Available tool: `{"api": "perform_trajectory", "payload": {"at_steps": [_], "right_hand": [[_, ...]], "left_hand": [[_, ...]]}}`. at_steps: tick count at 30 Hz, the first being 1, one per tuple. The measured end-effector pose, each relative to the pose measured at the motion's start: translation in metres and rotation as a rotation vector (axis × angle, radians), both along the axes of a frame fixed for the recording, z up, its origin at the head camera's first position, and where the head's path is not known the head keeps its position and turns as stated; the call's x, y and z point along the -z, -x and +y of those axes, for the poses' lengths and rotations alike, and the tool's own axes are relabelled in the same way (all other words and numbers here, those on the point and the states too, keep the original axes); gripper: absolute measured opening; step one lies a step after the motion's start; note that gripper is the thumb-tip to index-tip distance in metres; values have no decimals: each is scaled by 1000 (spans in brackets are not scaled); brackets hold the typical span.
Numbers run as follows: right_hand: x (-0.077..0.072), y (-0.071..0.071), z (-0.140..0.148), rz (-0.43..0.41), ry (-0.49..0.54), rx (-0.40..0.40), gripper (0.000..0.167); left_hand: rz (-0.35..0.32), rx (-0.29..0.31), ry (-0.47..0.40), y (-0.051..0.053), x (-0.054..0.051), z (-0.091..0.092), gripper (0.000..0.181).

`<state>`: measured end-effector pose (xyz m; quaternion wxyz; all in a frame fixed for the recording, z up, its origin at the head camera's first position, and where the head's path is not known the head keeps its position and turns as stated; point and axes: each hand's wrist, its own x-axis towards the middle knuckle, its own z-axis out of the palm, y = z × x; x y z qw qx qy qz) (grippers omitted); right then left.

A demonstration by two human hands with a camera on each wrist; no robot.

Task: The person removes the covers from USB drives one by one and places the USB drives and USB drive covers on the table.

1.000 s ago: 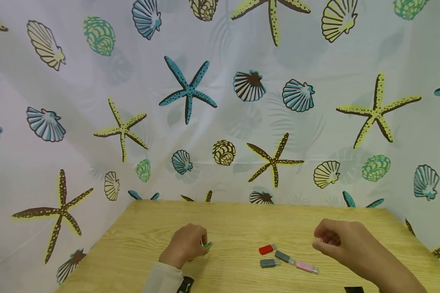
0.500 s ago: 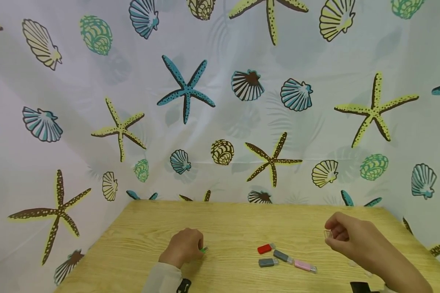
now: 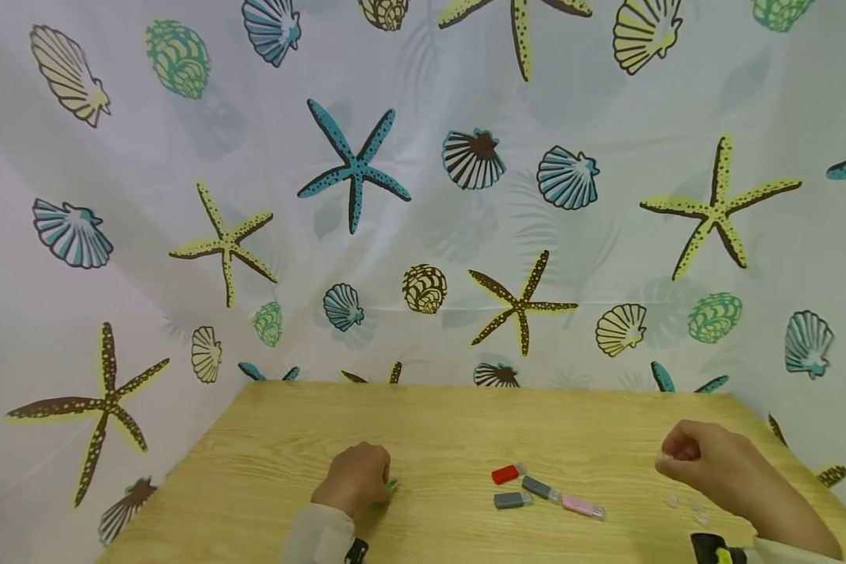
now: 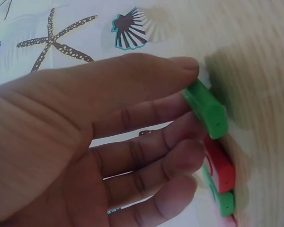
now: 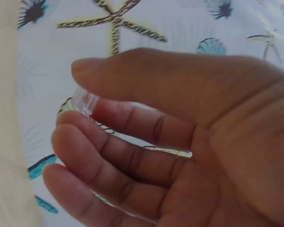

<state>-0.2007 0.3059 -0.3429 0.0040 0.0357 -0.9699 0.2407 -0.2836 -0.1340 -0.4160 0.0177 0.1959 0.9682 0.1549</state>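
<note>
My left hand point(image 3: 352, 478) pinches a green USB flash drive point(image 4: 208, 111) between thumb and fingers, close above the wooden table. Right under it in the left wrist view lie a red flash drive point(image 4: 220, 165), a second green flash drive point(image 4: 222, 197) and the edge of a pink one point(image 4: 227, 220). On the right, my right hand point(image 3: 722, 470) is raised over the table. Its thumb and fingertips pinch a small clear plastic cap point(image 5: 84, 100), while its other fingers are loosely bent.
Between the hands lie a red flash drive point(image 3: 505, 474), two grey ones, the nearer a grey drive point(image 3: 509, 500), and a pink drive point(image 3: 578, 505). Several clear caps point(image 3: 699, 513) lie below the right hand. A shell-patterned curtain point(image 3: 430, 196) encloses the table point(image 3: 451, 423).
My right hand has moved right with the clear cap, and loose caps on the table have come into view. My left hand has shifted slightly nearer with the green flash drive.
</note>
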Motion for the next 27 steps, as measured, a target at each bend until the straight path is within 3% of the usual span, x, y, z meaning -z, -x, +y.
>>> {"api": "perform_trajectory", "payload": {"at_steps": [7, 16, 27], "right_hand": [[24, 15, 15, -174, 104, 61, 28], [53, 18, 19, -311, 240, 148, 13], [76, 20, 30, -331, 248, 150, 6]], "left_hand": [[-11, -11, 11, 1, 2, -1, 24], [-2, -17, 3, 5, 6, -2, 25], [45, -47, 8, 10, 12, -4, 25]]}}
